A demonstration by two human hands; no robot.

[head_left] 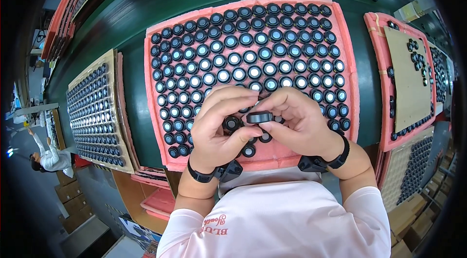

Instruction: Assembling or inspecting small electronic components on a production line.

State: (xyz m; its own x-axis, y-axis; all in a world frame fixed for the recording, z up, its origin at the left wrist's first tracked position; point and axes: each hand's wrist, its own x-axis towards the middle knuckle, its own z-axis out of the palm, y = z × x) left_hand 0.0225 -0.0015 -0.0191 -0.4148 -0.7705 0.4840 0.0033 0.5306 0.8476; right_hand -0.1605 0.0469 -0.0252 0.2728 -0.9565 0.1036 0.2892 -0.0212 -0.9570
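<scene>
Both hands meet above the lower middle of a pink foam tray (350,126) that holds rows of black round lens-like parts with pale centres. My right hand (304,122) pinches one black round part (260,117) between thumb and fingers, its dark rim turned edge-on. Curled around the same part's left side is my left hand (219,124), closed, with thumb below and fingers above. Another black round part (232,124) shows inside the curl of the left hand; whether it is held or lies in the tray I cannot tell. My hands hide several parts beneath.
The tray lies on a dark green surface (131,15). At left stands a filled tray (95,117) of similar parts. To the right, cardboard (406,78) lies on another pink tray (377,49), with loose parts on it. A person (51,156) is far left.
</scene>
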